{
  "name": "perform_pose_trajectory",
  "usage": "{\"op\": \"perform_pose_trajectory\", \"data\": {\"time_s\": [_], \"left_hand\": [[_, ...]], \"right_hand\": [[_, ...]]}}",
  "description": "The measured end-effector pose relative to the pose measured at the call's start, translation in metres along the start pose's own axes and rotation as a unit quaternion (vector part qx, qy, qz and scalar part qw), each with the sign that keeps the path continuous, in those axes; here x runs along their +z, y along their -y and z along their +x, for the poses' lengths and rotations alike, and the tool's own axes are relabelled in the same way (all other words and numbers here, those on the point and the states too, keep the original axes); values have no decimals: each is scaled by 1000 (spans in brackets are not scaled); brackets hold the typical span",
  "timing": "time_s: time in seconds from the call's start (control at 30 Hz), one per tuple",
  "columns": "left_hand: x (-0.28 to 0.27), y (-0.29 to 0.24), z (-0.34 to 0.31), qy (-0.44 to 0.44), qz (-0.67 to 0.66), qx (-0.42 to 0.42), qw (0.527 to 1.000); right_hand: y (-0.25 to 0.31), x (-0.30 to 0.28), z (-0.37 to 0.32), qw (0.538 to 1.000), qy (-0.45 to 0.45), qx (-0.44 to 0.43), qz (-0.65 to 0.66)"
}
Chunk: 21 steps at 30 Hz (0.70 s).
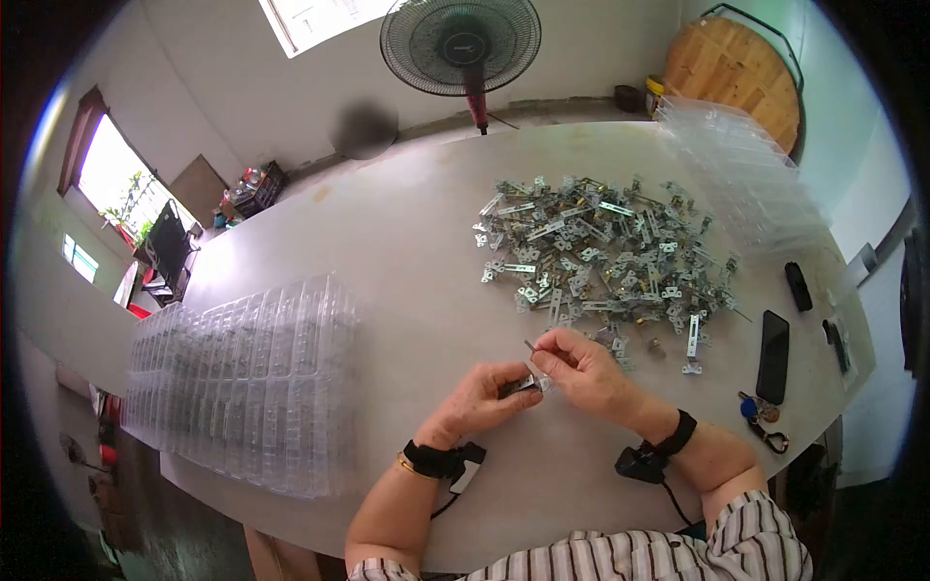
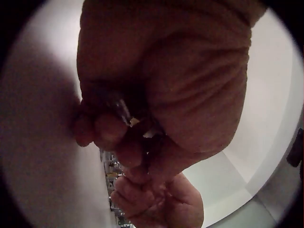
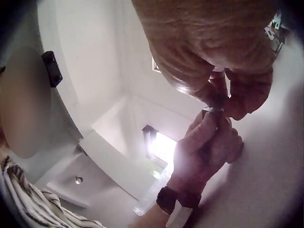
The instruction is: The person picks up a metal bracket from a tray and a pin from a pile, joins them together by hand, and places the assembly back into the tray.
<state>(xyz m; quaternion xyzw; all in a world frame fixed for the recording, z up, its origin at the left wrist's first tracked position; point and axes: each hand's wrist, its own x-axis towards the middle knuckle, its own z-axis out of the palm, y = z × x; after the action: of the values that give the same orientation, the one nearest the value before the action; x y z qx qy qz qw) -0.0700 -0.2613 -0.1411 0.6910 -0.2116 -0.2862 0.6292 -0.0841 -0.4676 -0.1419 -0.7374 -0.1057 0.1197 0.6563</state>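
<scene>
- Black rectangular phone (image 1: 773, 356) on the pale grey worktop (image 1: 417, 232)
- Keys (image 1: 769, 413) with a round blue fob (image 1: 748, 408), near it
- Black round fan (image 1: 460, 48) on a red stem (image 1: 476, 107)
- Round brown wooden board (image 1: 731, 73)

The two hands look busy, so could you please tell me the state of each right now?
Left hand: closed, holding a small metal piece.
Right hand: closed, pinching a thin dark piece.

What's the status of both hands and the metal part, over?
Left hand grips metal part. Right hand pinches thin dark piece. Parts pile beyond the hands; no obstruction seen between them.
</scene>
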Motion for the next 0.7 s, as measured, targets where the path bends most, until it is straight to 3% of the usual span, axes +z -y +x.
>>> {"op": "perform_pose_trajectory", "data": {"time_s": [0.07,0.1,0.17,0.2,0.27,0.37,0.53,0.63,0.7], "left_hand": [[1,1,1,-24,53,-1,998],[1,2,0,-50,107,-3,993],[0,9,3,-85,87,16,992],[0,10,5,-118,65,37,990],[2,8,5,-138,73,51,987],[5,5,5,-162,111,65,978],[6,-2,1,-124,120,52,984],[3,4,3,-123,103,94,983],[1,14,5,-139,-49,97,984]], "right_hand": [[5,4,-1,990,-86,-105,-28],[4,5,-1,991,-84,-104,-27],[-1,6,1,982,-128,-134,-34],[4,6,0,982,-128,-134,-33],[16,1,-4,997,-69,-33,-29],[7,3,-2,999,-36,0,31],[10,4,-2,998,-46,9,45],[9,0,1,995,-73,-11,67],[9,-2,3,993,-85,-29,77]]}}
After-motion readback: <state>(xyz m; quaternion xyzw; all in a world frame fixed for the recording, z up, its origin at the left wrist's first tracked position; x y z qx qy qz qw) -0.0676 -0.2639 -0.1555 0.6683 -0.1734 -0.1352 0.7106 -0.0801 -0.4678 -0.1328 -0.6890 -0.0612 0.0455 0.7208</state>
